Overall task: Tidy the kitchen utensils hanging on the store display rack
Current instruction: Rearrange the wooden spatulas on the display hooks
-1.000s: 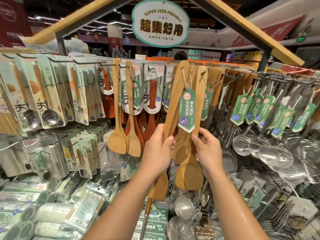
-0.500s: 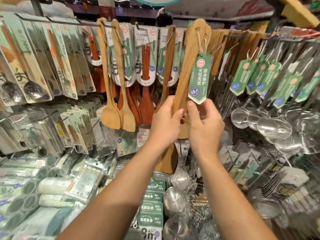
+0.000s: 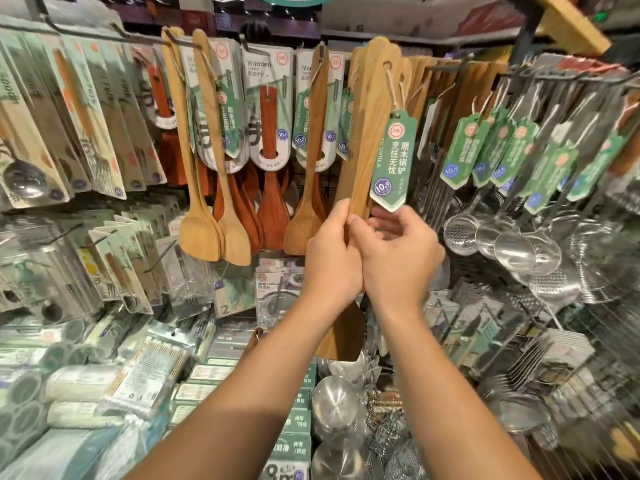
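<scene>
A bunch of light wooden spatulas hangs from a hook at the centre of the display rack, a green price tag tied to the front one. My left hand grips the handles of this bunch from the left. My right hand is pressed against it on the right, fingers curled round the same handles just under the tag. A spatula blade shows below my wrists. Another wooden spatula hangs alone just to the left.
Two pale wooden spatulas and reddish carded spatulas hang to the left. Carded spoons and forks fill the far left. Steel skimmers and ladles with green tags hang on the right. Steel bowls and boxes lie below.
My hands have closed together on the spatula handles, the right hand moving in against the left. The view has drifted slightly downward and closer to the rack.
</scene>
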